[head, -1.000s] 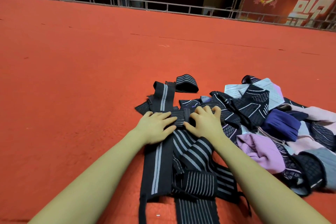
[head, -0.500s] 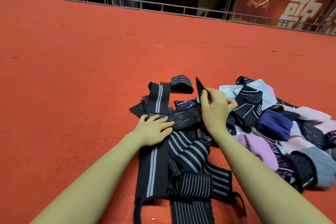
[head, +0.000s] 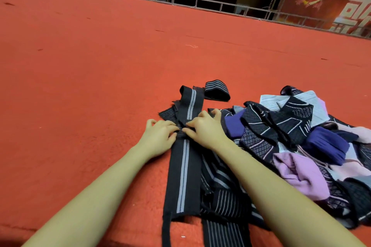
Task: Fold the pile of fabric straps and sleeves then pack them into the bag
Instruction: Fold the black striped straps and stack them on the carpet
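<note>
Head view: on the red carpeted floor (head: pixel 84 90), the left hand (head: pixel 159 138) and right hand (head: pixel 204 129) meet over a long black elastic strap with a grey centre stripe (head: pixel 184 174) that runs toward the floor's near edge. Both hands' fingers are curled and pinch a narrow striped band crossing that strap. The jumbled pile of black, purple, pink and grey fabric sleeves (head: pixel 297 146) lies just right of the hands; a small rolled black striped strap (head: pixel 217 90) sits beyond, apart. No bag is visible. To fold well, I judge the edges should be squared before pressing the crease flat, so the fold does not skew
</note>
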A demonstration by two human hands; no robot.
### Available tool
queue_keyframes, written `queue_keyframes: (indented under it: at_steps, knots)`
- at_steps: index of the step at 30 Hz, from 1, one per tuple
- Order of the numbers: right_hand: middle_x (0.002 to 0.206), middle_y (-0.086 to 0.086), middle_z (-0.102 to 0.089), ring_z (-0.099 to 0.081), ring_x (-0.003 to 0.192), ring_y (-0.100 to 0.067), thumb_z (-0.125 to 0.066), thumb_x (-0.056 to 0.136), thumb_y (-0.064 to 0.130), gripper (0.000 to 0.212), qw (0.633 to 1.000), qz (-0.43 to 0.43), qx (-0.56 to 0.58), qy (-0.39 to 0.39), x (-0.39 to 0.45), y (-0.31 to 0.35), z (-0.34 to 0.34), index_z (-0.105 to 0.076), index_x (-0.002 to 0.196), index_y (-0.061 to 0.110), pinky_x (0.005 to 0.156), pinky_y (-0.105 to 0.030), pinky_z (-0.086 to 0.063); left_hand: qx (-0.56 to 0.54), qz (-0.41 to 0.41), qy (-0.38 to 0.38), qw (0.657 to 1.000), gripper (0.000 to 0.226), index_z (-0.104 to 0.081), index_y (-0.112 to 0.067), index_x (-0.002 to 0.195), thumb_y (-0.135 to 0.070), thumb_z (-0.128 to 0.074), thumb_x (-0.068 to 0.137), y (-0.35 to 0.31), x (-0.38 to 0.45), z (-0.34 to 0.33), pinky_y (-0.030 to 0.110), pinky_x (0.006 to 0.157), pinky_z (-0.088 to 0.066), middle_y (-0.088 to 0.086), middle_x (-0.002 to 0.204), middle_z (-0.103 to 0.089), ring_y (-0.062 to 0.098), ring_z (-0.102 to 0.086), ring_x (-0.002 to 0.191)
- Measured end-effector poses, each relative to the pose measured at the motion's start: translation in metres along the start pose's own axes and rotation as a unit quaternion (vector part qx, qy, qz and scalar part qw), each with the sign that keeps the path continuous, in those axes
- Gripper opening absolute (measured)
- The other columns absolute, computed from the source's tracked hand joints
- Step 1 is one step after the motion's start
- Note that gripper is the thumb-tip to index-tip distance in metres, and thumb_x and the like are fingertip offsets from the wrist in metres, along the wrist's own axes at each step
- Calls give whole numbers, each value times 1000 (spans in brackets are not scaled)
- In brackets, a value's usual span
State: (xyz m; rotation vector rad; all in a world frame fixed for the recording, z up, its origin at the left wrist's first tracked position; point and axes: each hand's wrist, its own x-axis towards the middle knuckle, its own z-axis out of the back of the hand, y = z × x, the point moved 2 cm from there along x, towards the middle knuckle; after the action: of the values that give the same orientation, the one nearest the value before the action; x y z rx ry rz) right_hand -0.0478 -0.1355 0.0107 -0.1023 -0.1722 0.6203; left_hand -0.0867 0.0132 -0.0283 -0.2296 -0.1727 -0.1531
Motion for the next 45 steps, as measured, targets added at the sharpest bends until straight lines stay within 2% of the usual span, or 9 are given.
queue_keyframes:
  at_steps: [7, 10, 16, 22, 28, 34, 37, 40, 45]
  knots:
    - [130, 8, -51, -37, 123, -22, -19, 97, 48, 51, 999, 4, 14, -32, -13, -12, -7, -56, 128, 34, 102, -44, -9, -39, 41, -72, 996, 33, -53, -25, 129, -25, -40, 99, 1, -1, 3, 35, 91, -20, -6, 128, -55, 19, -48, 115]
    - [127, 5, -53, -43, 117, -24, -38, 96, 39, 37, 985, -73, 52, -147, -21, -34, -2, -58, 125, 26, 94, -39, -13, -19, 35, -48, 998, 38, -48, -29, 134, -40, -35, 100, -15, 3, 2, 36, 94, -19, -7, 129, -50, 18, -44, 120]
    - [133, 6, -46, -37, 124, -22, -51, 90, 54, 51, 989, -112, 24, -93, -47, -70, -7, -48, 135, 30, 96, -38, -10, 31, 116, 10, 993, 50, -41, -27, 138, -55, -34, 97, -34, 12, -10, 39, 95, -26, 5, 124, -50, 26, -44, 117]
    - [107, -1, -65, -60, 94, -31, -69, 76, 10, 37, 979, -124, 36, -157, -59, -86, -13, -70, 110, 27, 84, -38, -19, 11, 144, -18, 989, 39, -41, -25, 136, -38, -41, 100, -36, 11, -10, 38, 92, -28, 5, 121, -52, 26, -48, 113]
    - [121, -7, -63, -63, 95, -30, -47, 75, 13, 49, 988, -51, 76, -123, -66, -90, -7, -68, 117, 28, 82, -37, -19, 9, 118, -49, 992, 39, -42, -20, 136, -13, -41, 98, -40, 10, -4, 34, 81, -30, 6, 117, -50, 29, -52, 102]
    - [149, 5, -39, -30, 136, -20, -6, 73, 65, 77, 990, -96, 88, -61, -82, -90, -13, -67, 113, 40, 101, -34, -4, 67, 153, -15, 986, 47, -43, -18, 138, -7, -42, 92, -40, 12, -5, 35, 92, -32, 9, 133, -40, 29, -40, 120]
    - [126, 3, -58, -44, 123, -25, -31, 81, 65, 58, 963, -188, 116, -153, -79, -89, -11, -71, 82, 23, 95, -35, -11, 87, 139, -11, 986, 37, -50, -14, 131, -17, -40, 95, -45, 14, -4, 35, 95, -30, 6, 136, -40, 26, -37, 124]
    - [122, -7, -52, -42, 118, -32, -68, 77, 53, 49, 955, -233, 100, -156, -76, -87, -16, -60, 96, 8, 97, -41, -16, 32, 106, -33, 993, 46, -39, -14, 142, -34, -30, 101, -50, 15, -3, 38, 104, -24, 5, 148, -34, 23, -31, 134]
    - [140, -10, -41, -31, 130, -32, -68, 81, 49, 48, 947, -261, 121, -143, -81, -83, -24, -61, 105, 8, 103, -42, -11, -8, 35, 100, 994, 52, -14, -38, 151, -51, -18, 101, -56, 12, -15, 43, 116, -1, -1, 161, -4, 19, -1, 147]
